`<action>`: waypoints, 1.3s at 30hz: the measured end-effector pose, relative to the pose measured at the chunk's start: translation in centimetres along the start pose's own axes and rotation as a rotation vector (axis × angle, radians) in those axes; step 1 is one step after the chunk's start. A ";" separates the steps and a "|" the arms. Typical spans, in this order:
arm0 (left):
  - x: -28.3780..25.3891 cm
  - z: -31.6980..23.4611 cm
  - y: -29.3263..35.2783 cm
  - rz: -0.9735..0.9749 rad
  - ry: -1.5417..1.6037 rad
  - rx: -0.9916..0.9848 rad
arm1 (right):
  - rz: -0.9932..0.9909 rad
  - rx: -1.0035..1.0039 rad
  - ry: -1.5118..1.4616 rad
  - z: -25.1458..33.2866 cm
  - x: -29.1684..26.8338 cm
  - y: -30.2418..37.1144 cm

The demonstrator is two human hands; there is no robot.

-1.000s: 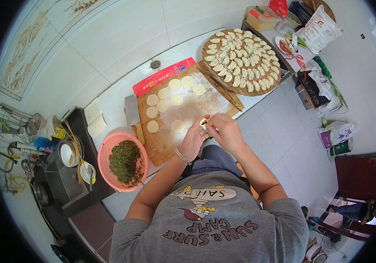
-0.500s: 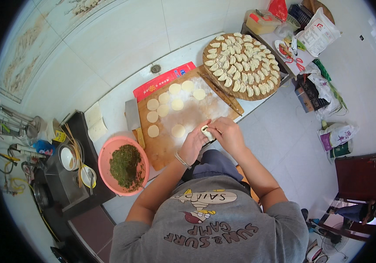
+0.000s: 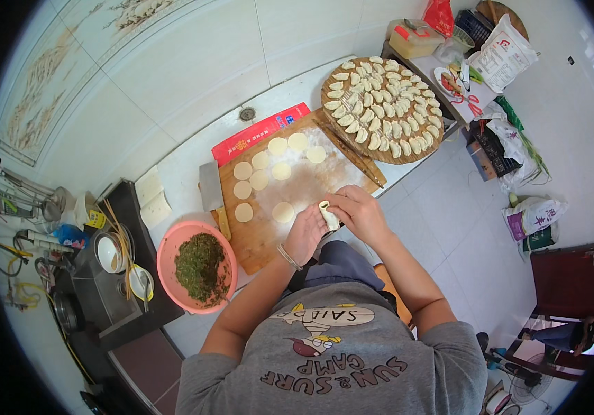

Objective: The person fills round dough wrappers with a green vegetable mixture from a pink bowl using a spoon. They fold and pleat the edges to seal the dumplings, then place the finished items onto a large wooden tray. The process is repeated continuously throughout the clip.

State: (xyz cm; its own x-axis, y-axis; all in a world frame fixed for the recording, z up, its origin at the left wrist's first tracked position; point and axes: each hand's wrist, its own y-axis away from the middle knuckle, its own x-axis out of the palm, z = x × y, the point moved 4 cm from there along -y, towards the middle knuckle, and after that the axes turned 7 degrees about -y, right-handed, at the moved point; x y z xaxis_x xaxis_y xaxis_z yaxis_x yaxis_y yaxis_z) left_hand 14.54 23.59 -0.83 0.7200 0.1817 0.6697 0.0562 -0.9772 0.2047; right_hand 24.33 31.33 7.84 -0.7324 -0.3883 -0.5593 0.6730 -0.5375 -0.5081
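A dumpling (image 3: 330,220), folded round dark green filling with its top end gaping, is held between my two hands over the board's near edge. It rests in the curled fingers of my left hand (image 3: 304,234), while my right hand (image 3: 358,211) pinches its rim. Beyond them, several round dough wrappers (image 3: 283,212) lie on the floured wooden board (image 3: 259,238). Left of the board stands a pink bowl (image 3: 165,266) of chopped green filling (image 3: 200,266). At the far right, a round wooden tray (image 3: 331,83) carries many shaped dumplings (image 3: 385,111).
A cleaver (image 3: 209,187) lies along the board's left edge, and a thin rolling pin (image 3: 352,153) along its right. Behind the board is a red flat box (image 3: 259,131). A sink (image 3: 113,294) is at the left; a side table (image 3: 473,97) holds scissors (image 3: 475,105) and a plate.
My right fingers have shifted slightly along the dumpling's rim, and the dumpling stands more upright. The whole view has moved a little. Both hands keep their hold.
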 end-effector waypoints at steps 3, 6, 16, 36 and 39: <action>0.4 -0.2 0.2 0.005 -0.033 -0.004 | 0.061 -0.038 0.011 -0.2 0.0 -0.1; 0.8 -0.5 0.4 0.006 -0.045 -0.010 | 0.093 -0.074 0.014 -0.5 0.0 0.0; 0.4 -0.1 0.2 0.056 -0.009 -0.051 | 0.105 -0.115 0.047 -0.2 -0.1 -0.4; 0.5 -0.5 0.0 0.096 -0.022 -0.106 | 0.204 -0.214 0.071 -0.3 -0.4 -0.6; 0.6 -0.7 0.0 0.106 -0.004 -0.137 | 0.229 -0.249 0.081 -0.2 -0.5 -0.8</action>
State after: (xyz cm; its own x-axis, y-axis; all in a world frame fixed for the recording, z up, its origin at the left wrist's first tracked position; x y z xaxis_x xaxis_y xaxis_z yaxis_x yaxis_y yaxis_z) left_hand 14.54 23.82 0.07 0.7197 0.0780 0.6899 -0.1149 -0.9666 0.2291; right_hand 24.21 32.10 8.34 -0.5558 -0.4112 -0.7224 0.8306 -0.2401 -0.5024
